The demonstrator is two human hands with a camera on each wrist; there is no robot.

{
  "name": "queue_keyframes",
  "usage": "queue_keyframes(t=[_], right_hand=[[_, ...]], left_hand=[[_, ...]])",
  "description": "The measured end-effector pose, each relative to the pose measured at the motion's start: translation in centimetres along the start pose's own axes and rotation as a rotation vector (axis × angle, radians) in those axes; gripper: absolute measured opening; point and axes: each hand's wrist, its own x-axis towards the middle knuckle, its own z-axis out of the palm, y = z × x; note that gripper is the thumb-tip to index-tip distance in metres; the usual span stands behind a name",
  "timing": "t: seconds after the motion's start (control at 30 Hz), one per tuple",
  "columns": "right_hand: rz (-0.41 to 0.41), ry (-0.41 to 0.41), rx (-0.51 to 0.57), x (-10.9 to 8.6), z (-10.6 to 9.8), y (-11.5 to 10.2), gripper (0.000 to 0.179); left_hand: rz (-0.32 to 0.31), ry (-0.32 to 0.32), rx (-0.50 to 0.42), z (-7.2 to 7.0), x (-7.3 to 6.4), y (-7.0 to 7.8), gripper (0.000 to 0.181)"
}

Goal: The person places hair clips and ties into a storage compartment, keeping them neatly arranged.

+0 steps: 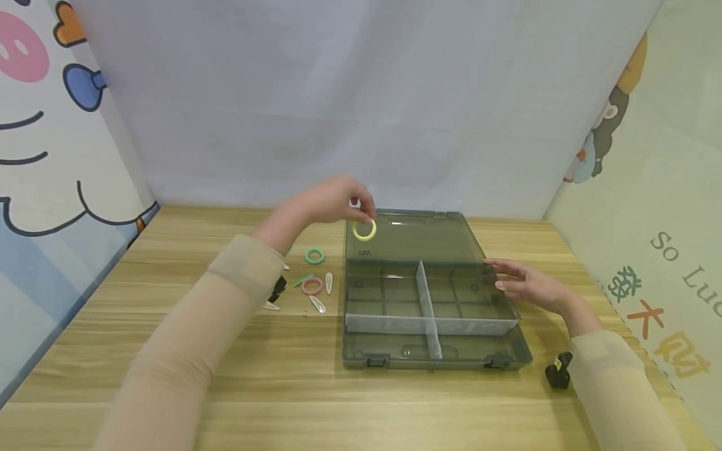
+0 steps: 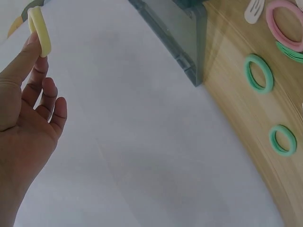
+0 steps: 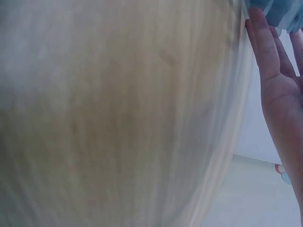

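Note:
My left hand (image 1: 338, 199) pinches a yellow hair tie (image 1: 365, 238) between thumb and fingertips, above the lid side of a grey see-through storage box (image 1: 361, 362). In the left wrist view, the yellow hair tie (image 2: 43, 35) stands on edge in the pinch, the other fingers loosely bent. The box lies with its lid (image 1: 420, 235) laid back, and white dividers (image 1: 389, 324) cross inside its base. At the box's right side, my right hand (image 1: 527, 285) rests with fairly straight fingers at the rim. In the right wrist view its fingertips meet the box's corner (image 3: 279, 14).
Left of the box lie green hair ties (image 1: 314, 256), a pink hair tie (image 1: 312, 286), several white snap clips (image 1: 318, 304) and a black item (image 1: 279, 289) partly behind the left sleeve. A small black object (image 1: 558, 374) stands near the right forearm. A white cloth wall (image 1: 395, 94) rises behind the table.

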Motion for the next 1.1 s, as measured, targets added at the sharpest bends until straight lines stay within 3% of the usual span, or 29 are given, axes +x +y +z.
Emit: queue_keyframes(t=[0.67,1.1], right_hand=[[0.04,0.001,0.019,-0.1,-0.3,-0.1,0.063],[0.051,-0.007,0.033,0.0,-0.2,-0.1,0.062]], left_hand=[[0.115,-0.109,-0.016,3.1,6.0,5.1,0.007],[0.165,-0.187,0.003,7.3,8.8,6.8,0.007]])
